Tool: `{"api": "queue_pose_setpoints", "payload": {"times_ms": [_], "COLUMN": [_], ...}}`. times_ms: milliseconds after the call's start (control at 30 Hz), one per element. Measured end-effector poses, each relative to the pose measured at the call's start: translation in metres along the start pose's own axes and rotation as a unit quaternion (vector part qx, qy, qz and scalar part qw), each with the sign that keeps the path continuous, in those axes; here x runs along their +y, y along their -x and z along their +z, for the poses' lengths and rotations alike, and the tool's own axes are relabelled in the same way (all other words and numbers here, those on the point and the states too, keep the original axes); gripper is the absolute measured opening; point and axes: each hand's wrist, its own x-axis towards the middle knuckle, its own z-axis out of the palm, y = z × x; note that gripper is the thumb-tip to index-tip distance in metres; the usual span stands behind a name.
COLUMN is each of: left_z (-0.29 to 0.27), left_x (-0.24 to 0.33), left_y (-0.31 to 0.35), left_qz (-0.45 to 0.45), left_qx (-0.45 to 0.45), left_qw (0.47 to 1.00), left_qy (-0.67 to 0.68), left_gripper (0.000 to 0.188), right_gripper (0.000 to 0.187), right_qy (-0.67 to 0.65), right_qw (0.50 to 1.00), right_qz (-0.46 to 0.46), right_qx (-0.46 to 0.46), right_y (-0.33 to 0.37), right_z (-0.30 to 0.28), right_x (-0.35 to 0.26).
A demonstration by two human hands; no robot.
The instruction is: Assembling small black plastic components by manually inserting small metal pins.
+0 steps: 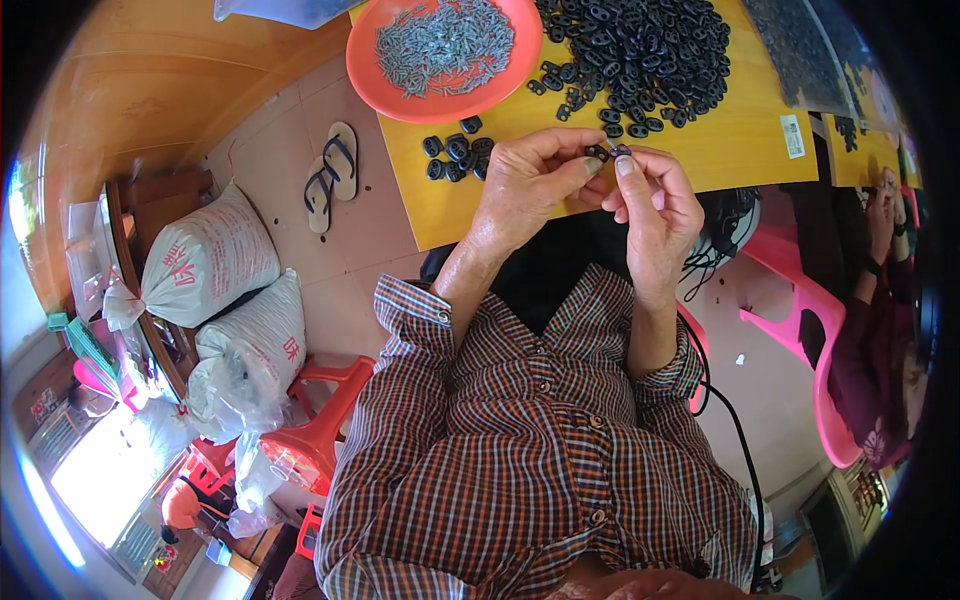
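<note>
My left hand (535,185) pinches a small black plastic cord-lock piece (597,152) between thumb and fingers, just past the table's near edge. Close against it, my right hand (655,195) grips another small black piece (621,151), its thumb on top. The fingertips partly cover both pieces, and whether they are joined I cannot tell. Left of my hands lies a small group of black cord locks (457,148) on the yellow table (740,155). Beyond them is an orange-red plate (365,75) with many small silvery metal springs (445,48).
A large heap of black cord-lock pieces (650,55) covers the far middle of the table. Clear plastic containers (800,45) stand at the far right. White sacks (210,255), a red stool (320,430) and flip-flops (332,175) are on the left. Another person sits at right beside a pink chair (815,340).
</note>
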Motion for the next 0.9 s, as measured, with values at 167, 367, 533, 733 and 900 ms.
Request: {"api": "queue_pose_setpoints", "payload": {"times_ms": [167, 367, 533, 733, 900], "left_z": [-0.004, -0.010, -0.008, -0.010, -0.012], "left_x": [-0.004, -0.010, -0.009, -0.010, -0.010], "left_y": [0.000, -0.003, -0.003, -0.005, -0.005], "left_qz": [0.041, 0.096, 0.072, 0.081, 0.072], "left_qx": [-0.013, -0.022, 0.004, -0.010, -0.030], "left_qw": [0.997, 0.991, 0.997, 0.995, 0.994], "left_qy": [-0.058, -0.089, 0.026, 0.051, 0.071], "left_gripper": [0.027, 0.028, 0.023, 0.027, 0.033], "right_gripper": [0.013, 0.013, 0.014, 0.013, 0.014], "right_qy": [-0.009, -0.012, 0.004, -0.005, 0.016], "right_qw": [1.000, 0.999, 0.999, 0.999, 0.998], "right_qz": [0.005, 0.022, 0.036, 0.036, 0.056], "right_qx": [-0.017, -0.027, -0.008, -0.012, -0.015], "right_y": [0.002, 0.003, 0.001, 0.001, 0.000], "right_z": [0.002, 0.000, -0.002, -0.002, -0.001], "right_x": [-0.002, -0.001, -0.003, 0.000, -0.003]}}
